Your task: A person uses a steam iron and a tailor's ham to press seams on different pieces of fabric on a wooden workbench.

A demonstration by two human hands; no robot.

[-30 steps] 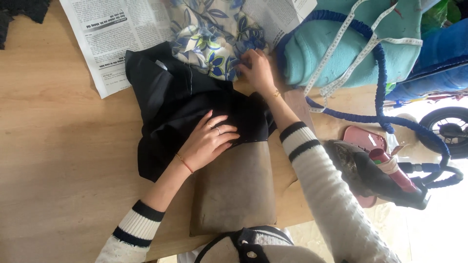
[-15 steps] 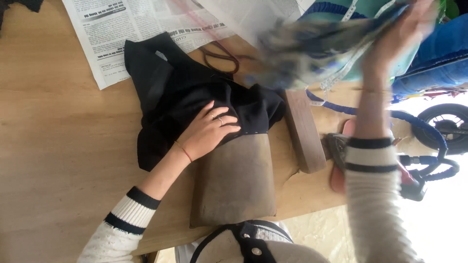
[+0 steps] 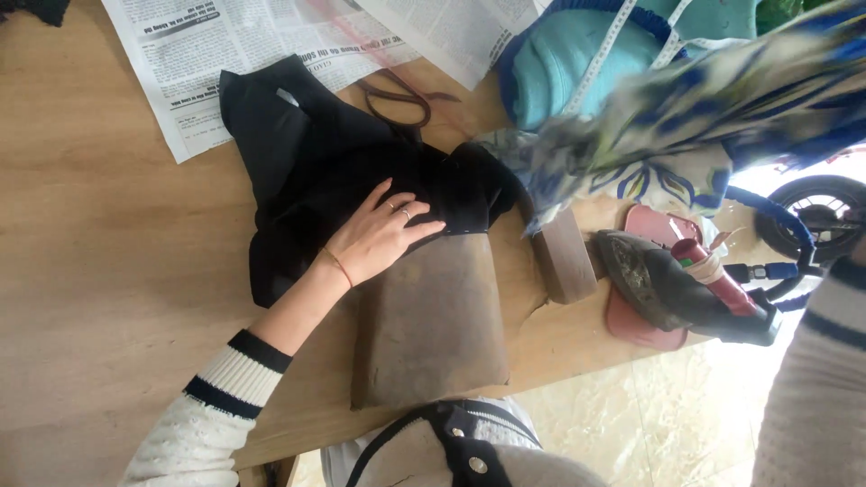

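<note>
Black cloth (image 3: 316,162) lies under the left hand (image 3: 379,236) — fingers (image 3: 424,230) flat, spread, gripping nothing — right hand unseen.

On the bench (image 3: 108,271) a garment (image 3: 307,171) lies partly over a pressing pad (image 3: 433,325), with the left hand (image 3: 379,236) flat on it. Newspaper sheets (image 3: 244,54) lie behind the garment, scissors (image 3: 401,95) just beside it. Right of the pad sits a wooden block (image 3: 564,257), then an iron (image 3: 672,289) on its mat (image 3: 631,320). A patterned cloth (image 3: 686,117) hangs above the block, off the bench.
</note>
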